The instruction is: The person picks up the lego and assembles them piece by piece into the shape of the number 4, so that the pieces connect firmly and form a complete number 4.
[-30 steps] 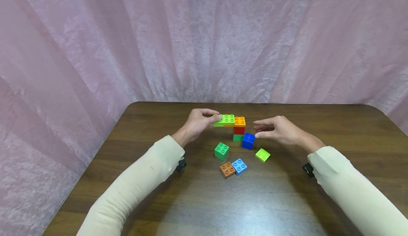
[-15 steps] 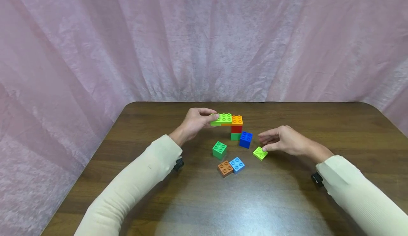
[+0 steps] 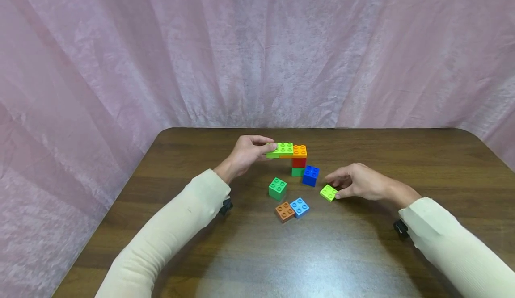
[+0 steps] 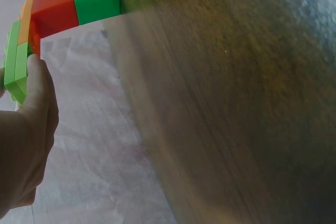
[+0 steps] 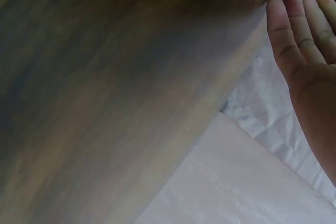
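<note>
My left hand [image 3: 246,156] pinches the long lime green building brick [image 3: 284,149], thumb on its top. That brick lies level, sticking out leftward from a small stack. In the left wrist view a second lime brick [image 4: 21,66] shows below it. Under the overhang's right end are an orange brick [image 3: 299,150], a red brick [image 3: 299,162] and a green brick [image 3: 297,172] at the bottom. My right hand [image 3: 360,182] is beside a small flat lime brick [image 3: 328,193] on the table, thumb at its right corner, fingers behind it and fairly straight in the right wrist view.
A blue brick [image 3: 310,176] stands just in front of the stack. Nearer are a loose green brick [image 3: 277,189], a brown brick [image 3: 284,212] and a light blue brick [image 3: 299,207], the last two touching. A pink curtain [image 3: 257,52] hangs behind the wooden table [image 3: 193,155].
My right hand has moved from beside the blue brick, rightward and down to the small lime brick. My left hand keeps its hold on the long lime brick.
</note>
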Motion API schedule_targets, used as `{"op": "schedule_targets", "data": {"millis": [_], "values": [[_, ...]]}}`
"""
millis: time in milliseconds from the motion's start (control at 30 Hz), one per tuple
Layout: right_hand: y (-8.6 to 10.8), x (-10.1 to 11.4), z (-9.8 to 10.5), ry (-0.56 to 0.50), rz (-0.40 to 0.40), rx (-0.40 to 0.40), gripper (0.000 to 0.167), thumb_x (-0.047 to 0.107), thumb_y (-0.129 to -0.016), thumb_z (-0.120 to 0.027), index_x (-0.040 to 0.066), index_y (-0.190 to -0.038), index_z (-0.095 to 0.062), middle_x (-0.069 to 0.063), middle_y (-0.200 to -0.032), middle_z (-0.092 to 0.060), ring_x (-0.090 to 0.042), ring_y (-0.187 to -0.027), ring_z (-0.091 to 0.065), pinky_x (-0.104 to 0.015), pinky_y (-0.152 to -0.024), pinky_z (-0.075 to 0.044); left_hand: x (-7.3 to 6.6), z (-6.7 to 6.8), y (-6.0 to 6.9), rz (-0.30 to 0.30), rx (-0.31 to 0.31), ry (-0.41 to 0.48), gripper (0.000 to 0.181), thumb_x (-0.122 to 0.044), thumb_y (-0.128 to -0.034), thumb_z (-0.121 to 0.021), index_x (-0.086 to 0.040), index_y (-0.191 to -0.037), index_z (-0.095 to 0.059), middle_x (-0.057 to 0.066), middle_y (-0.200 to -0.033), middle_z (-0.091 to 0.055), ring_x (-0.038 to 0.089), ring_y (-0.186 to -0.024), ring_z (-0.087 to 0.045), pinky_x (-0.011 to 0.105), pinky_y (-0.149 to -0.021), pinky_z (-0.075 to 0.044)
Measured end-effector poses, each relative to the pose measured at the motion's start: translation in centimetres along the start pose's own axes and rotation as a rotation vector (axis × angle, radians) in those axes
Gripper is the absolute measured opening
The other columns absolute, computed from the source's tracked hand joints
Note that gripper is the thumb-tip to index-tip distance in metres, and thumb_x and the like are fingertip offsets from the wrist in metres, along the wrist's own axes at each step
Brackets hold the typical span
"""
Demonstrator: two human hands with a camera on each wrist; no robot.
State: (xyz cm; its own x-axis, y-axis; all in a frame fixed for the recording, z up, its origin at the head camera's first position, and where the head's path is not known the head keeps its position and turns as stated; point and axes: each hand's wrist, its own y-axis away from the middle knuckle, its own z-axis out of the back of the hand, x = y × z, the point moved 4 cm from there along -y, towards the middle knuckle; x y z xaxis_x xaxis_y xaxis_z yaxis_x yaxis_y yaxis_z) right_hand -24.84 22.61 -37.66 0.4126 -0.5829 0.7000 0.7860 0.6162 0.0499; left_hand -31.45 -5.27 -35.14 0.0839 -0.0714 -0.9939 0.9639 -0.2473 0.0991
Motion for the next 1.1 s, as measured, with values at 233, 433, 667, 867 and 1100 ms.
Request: {"op": "schedule_targets", "data": {"millis": [233,433,667,867,1100], "values": [[-0.31,0.28,-0.21,0.075,0.042,0.026,0.039,0.007,-0.082,-0.081,-0.002,-0.119,-0.071,-0.002,-0.102,-0.072,-0.015,-0.090,-0.066,-0.026,-0.077,-0.057,-0.05,-0.14,-0.15,0.003,0.004,-0.002,0.030,-0.001,-0.0910,-0.071,0.012,-0.118,-0.066,0.023,-0.113,-0.066,0.018,-0.082,-0.067,0.048,-0.091,-0.054],[-0.40,0.49,-0.33,0.096,0.079,0.034,0.033,0.006,-0.081,-0.082,0.001,-0.113,-0.074,-0.001,-0.104,-0.069,-0.014,-0.088,-0.063,-0.026,-0.075,-0.057,-0.08,-0.11,-0.16,0.011,0.001,-0.003,0.029,-0.001,-0.0912,-0.071,0.012,-0.117,-0.067,0.023,-0.114,-0.066,0.019,-0.083,-0.067,0.049,-0.092,-0.053],[-0.31,0.60,-0.22,0.128,0.102,0.003,0.029,0.010,-0.084,-0.081,0.003,-0.111,-0.075,0.002,-0.103,-0.067,-0.015,-0.087,-0.061,-0.026,-0.073,-0.056,-0.15,-0.01,-0.12,0.013,-0.001,-0.005,0.029,-0.001,-0.0913,-0.071,0.012,-0.117,-0.067,0.023,-0.113,-0.066,0.019,-0.083,-0.067,0.048,-0.092,-0.054],[-0.30,0.69,0.10,0.070,0.095,-0.029,0.027,0.012,-0.085,-0.080,0.002,-0.110,-0.075,0.001,-0.101,-0.067,-0.014,-0.088,-0.063,-0.030,-0.079,-0.059,-0.13,0.04,-0.04,0.021,-0.006,-0.010,0.030,-0.001,-0.0913,-0.071,0.011,-0.118,-0.067,0.023,-0.115,-0.065,0.020,-0.084,-0.067,0.048,-0.092,-0.054],[-0.49,1.00,0.50,0.006,0.078,-0.052,0.029,0.012,-0.087,-0.078,0.001,-0.113,-0.073,-0.003,-0.105,-0.067,-0.015,-0.092,-0.066,-0.030,-0.083,-0.058,0.00,0.08,-0.08,0.021,-0.009,-0.007,0.029,-0.001,-0.0910,-0.072,0.011,-0.117,-0.067,0.023,-0.114,-0.066,0.019,-0.081,-0.067,0.049,-0.092,-0.053]]}}
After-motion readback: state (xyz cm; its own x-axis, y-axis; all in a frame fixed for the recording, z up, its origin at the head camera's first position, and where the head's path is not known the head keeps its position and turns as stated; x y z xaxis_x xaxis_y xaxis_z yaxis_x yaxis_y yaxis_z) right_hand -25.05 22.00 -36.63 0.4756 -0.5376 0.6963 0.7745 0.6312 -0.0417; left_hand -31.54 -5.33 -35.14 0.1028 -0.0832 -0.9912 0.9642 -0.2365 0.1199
